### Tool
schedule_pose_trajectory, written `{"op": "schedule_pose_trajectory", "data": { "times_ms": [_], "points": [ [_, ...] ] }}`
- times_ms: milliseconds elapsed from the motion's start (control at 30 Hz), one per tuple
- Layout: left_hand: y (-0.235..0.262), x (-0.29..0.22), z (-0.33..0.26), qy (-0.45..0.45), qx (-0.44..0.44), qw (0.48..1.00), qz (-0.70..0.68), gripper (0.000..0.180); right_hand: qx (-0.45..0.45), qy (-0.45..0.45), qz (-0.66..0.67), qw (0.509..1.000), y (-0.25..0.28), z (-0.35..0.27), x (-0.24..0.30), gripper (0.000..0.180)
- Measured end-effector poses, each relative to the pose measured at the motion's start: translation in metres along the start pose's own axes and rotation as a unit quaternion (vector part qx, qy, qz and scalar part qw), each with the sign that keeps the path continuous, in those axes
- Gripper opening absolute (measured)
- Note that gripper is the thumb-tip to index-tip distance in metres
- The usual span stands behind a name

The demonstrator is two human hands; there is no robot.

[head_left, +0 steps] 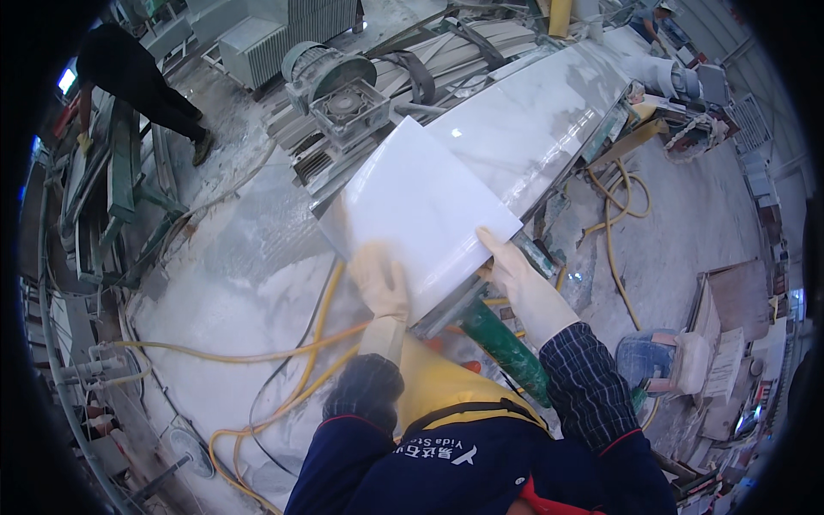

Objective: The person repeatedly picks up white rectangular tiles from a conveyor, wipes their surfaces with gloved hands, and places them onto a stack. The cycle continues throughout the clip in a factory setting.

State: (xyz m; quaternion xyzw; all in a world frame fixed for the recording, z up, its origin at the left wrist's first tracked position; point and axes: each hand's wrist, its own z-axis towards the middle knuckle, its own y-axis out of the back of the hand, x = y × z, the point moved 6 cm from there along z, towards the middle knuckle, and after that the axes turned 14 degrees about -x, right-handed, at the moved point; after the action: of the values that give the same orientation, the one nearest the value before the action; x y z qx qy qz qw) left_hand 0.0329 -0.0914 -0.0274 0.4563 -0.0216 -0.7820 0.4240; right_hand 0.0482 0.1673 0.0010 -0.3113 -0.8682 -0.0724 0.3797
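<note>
A polished white stone slab, roughly square, lies in front of me across the near end of a long bench. My right hand, in a pale rubber glove, grips its near right edge. The thumb rests on top and the other fingers go underneath, mostly hidden. At the near left edge, my left hand, gloved alike and blurred, lies with its fingers stretched over the slab's surface. Beyond it stretches a larger glossy grey-white stone slab. A green cylinder shows below the bench's near end.
Yellow hoses snake over the wet floor at left, and another hose lies at right. A motor stands beyond the bench. One person bends at far left, another at far right. A blue bucket stands right.
</note>
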Motion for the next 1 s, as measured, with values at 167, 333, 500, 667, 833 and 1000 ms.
{"op": "schedule_pose_trajectory", "data": {
  "times_ms": [167,333,500,667,833,1000],
  "points": [
    [-0.011,0.07,-0.032,0.399,0.018,0.914,-0.073,0.062,0.061,0.011,0.066,0.996,-0.01,-0.009,-0.01,0.055],
    [-0.004,0.072,-0.036,0.576,0.098,0.768,-0.262,0.064,0.04,0.113,0.055,0.991,-0.013,-0.023,-0.02,0.055],
    [0.026,0.014,-0.01,0.519,0.095,0.795,-0.298,0.057,0.048,0.151,0.148,0.976,0.019,-0.067,-0.014,0.05],
    [0.039,-0.09,-0.002,0.397,0.214,0.804,-0.387,0.053,0.066,0.127,0.313,0.939,0.109,-0.134,-0.039,0.055],
    [0.029,-0.214,-0.059,0.325,0.419,0.727,-0.436,0.049,0.007,0.147,0.492,0.858,0.221,-0.195,-0.119,0.049],
    [0.04,-0.305,-0.166,0.213,0.618,0.629,-0.421,0.044,-0.142,0.188,0.606,0.76,0.309,-0.275,-0.237,0.047]
  ]
}}
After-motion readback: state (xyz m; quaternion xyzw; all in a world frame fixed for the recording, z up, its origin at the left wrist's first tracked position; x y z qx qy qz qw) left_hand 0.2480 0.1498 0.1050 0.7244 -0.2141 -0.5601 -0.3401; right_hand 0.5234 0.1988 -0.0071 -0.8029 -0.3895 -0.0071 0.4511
